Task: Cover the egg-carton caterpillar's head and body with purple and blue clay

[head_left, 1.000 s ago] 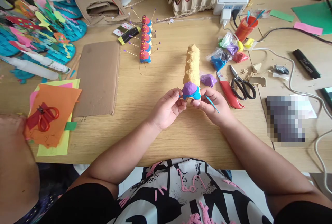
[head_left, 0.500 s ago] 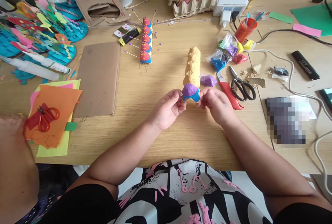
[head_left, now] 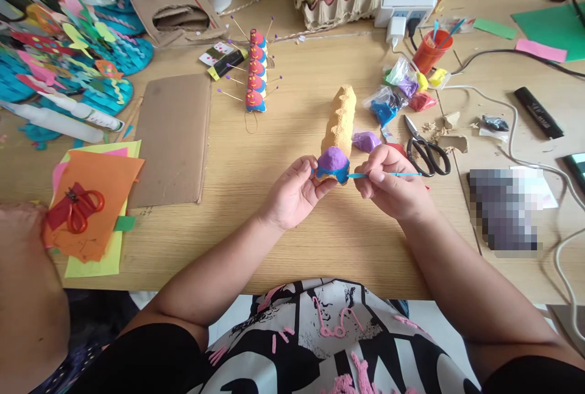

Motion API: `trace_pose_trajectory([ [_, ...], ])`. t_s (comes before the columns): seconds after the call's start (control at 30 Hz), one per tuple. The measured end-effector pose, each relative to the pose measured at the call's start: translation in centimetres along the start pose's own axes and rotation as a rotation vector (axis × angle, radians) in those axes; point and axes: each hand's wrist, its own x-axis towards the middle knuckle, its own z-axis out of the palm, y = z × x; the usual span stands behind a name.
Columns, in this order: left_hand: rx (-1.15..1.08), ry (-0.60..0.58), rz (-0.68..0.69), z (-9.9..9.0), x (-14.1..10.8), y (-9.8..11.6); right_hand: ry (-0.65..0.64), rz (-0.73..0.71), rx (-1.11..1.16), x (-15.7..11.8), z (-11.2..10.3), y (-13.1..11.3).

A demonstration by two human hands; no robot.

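My left hand (head_left: 292, 195) pinches the near end of a yellow egg-carton strip (head_left: 340, 120) by its left side. That end cup is covered with purple clay (head_left: 333, 158), with blue clay (head_left: 337, 173) along its lower edge. Between the thumb and fingers of my right hand (head_left: 397, 190) is a thin blue clay-modelling tool (head_left: 357, 175), closed in a pinch. Its left tip is at the right corner of the blue clay; whether it touches, I cannot tell. A purple clay packet (head_left: 366, 141) lies just behind my right hand.
Black-handled scissors (head_left: 427, 150) lie right of my hands, near clay packets (head_left: 384, 112) and an orange cup (head_left: 432, 53). A finished caterpillar (head_left: 256, 74) with pins stands ahead. Cardboard (head_left: 171, 138) and orange paper (head_left: 109, 181) lie left. A person's arm (head_left: 27, 278) rests at far left.
The blue tool now shows in my right hand, which has turned and shifted slightly right, off the strip. The strip has tilted a little in my left hand.
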Motion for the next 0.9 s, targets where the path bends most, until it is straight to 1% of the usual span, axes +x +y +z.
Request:
trace_pose_trajectory([
  [0.17,-0.028,-0.024,-0.007,0.1,-0.1,0.0,0.003,-0.012,-0.041,-0.1,-0.4,0.6],
  [0.23,-0.033,-0.038,-0.016,0.2,-0.1,0.1,0.019,-0.003,-0.065,-0.1,-0.4,0.6],
  [0.37,-0.042,-0.019,-0.034,0.2,-0.1,0.1,0.08,0.019,-0.128,-0.2,-0.3,0.4],
  [0.5,-0.068,-0.043,-0.029,0.2,-0.1,0.0,0.108,-0.001,-0.17,-0.2,-0.2,0.4],
  [0.6,-0.067,-0.008,-0.049,0.3,-0.2,0.0,0.132,-0.038,-0.172,-0.1,0.1,0.5],
  [0.7,-0.069,0.015,-0.059,0.2,-0.2,-0.1,0.172,-0.034,-0.218,-0.1,0.7,0.3],
  [0.8,-0.058,-0.003,-0.058,0.1,-0.1,-0.2,0.192,-0.043,-0.251,0.0,1.2,0.0],
  [0.9,-0.048,-0.023,-0.053,0.0,-0.2,-0.2,0.197,-0.061,-0.224,-0.1,1.3,0.2],
])
